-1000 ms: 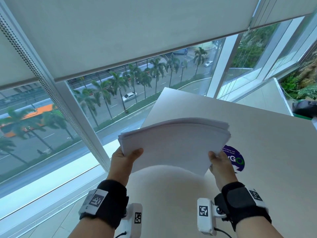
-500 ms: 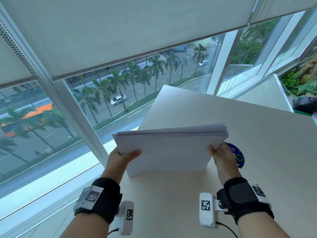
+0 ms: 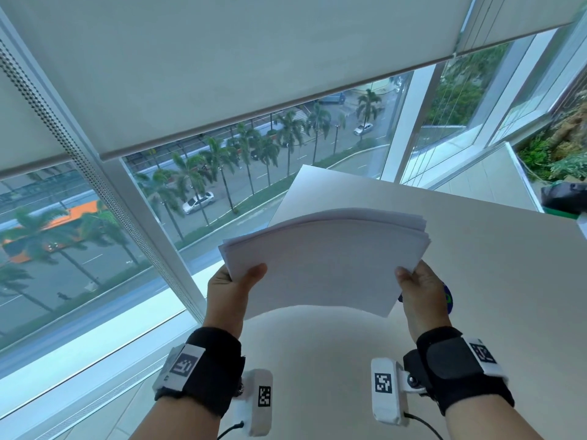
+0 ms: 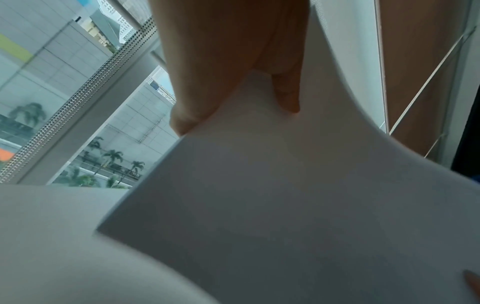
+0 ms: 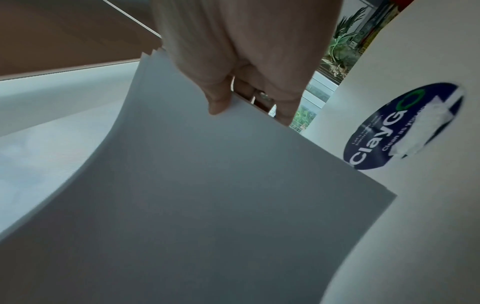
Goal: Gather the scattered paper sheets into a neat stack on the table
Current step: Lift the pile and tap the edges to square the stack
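Note:
A stack of white paper sheets (image 3: 327, 262) hangs in the air above the white table (image 3: 476, 281), bowed upward in the middle. My left hand (image 3: 235, 284) grips its left edge, thumb on top. My right hand (image 3: 416, 284) grips the right edge the same way. In the left wrist view the fingers (image 4: 226, 67) pinch the paper stack (image 4: 285, 205) from the side. In the right wrist view the thumb and fingers (image 5: 233, 61) hold the sheets (image 5: 202, 185), whose far edges fan slightly.
A round dark blue sticker (image 5: 405, 127) lies on the table just right of my right hand, partly hidden in the head view. The table's left edge borders a large window (image 3: 190, 192) with a lowered blind. A dark object (image 3: 565, 195) sits at the far right.
Half a second ago the stack stood upright with its lower edge near the table; now it is lifted and bowed, tilted flatter, as it was one second ago.

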A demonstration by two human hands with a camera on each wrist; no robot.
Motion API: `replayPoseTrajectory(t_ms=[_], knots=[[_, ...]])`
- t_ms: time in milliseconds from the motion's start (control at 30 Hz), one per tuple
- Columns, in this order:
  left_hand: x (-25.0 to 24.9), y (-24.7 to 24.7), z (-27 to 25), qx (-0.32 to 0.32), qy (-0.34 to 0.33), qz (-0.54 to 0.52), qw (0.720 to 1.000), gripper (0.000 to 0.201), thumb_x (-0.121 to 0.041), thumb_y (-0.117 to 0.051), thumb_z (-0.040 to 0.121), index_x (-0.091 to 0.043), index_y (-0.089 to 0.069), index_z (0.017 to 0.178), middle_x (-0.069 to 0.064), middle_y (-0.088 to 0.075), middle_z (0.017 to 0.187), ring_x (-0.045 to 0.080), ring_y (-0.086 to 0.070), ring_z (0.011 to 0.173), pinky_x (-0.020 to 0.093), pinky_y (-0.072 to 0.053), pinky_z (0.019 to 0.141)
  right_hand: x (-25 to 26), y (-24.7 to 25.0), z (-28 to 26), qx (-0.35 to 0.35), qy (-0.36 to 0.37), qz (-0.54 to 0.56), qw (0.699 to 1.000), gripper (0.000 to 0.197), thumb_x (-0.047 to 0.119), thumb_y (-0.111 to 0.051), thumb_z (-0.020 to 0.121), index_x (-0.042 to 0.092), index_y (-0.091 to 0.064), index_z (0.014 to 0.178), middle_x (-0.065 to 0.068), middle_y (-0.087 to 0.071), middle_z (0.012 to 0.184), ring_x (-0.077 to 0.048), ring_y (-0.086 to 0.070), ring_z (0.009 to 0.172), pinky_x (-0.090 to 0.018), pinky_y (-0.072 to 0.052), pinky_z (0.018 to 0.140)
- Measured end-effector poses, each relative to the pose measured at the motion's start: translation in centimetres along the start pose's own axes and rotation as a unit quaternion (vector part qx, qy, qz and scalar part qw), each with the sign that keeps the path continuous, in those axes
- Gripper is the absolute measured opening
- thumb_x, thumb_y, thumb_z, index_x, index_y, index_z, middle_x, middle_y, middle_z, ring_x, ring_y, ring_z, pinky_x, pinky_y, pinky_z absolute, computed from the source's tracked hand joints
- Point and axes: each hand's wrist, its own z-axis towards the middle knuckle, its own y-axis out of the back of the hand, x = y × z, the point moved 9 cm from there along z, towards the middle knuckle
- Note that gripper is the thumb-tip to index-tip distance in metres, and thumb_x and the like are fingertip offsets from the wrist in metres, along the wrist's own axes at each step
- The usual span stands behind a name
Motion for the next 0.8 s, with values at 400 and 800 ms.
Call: replayPoseTrajectory(t_ms=[400, 800], knots=[[0.8, -0.1, -0.2, 0.036, 0.018, 0.036, 0.999, 0.066, -0.028, -0.077, 0.044, -0.002, -0.066, 0.104, 0.011, -0.071, 0.096, 0.022, -0.066, 0.082, 0.028, -0.053, 0.07, -1.3, 0.4, -0.7, 0.037, -0.034, 0.026, 0.998, 0.027, 0.0, -0.053, 0.089, 0.027, -0.057, 0.087, 0.004, -0.062, 0.091, -0.018, -0.057, 0.087, -0.032, -0.042, 0.084], [3.5, 0.7, -1.4, 0.026, 0.057, 0.062, 0.996, 0.036, -0.013, -0.072, 0.054, -0.018, -0.068, 0.089, -0.008, -0.075, 0.075, 0.018, -0.068, 0.081, 0.026, -0.049, 0.07, -5.8, -0.4, -2.1, 0.095, -0.162, -0.018, 0.982, 0.03, 0.005, -0.055, 0.089, 0.014, -0.046, 0.116, 0.008, -0.055, 0.091, -0.014, -0.051, 0.087, -0.028, -0.034, 0.083]])
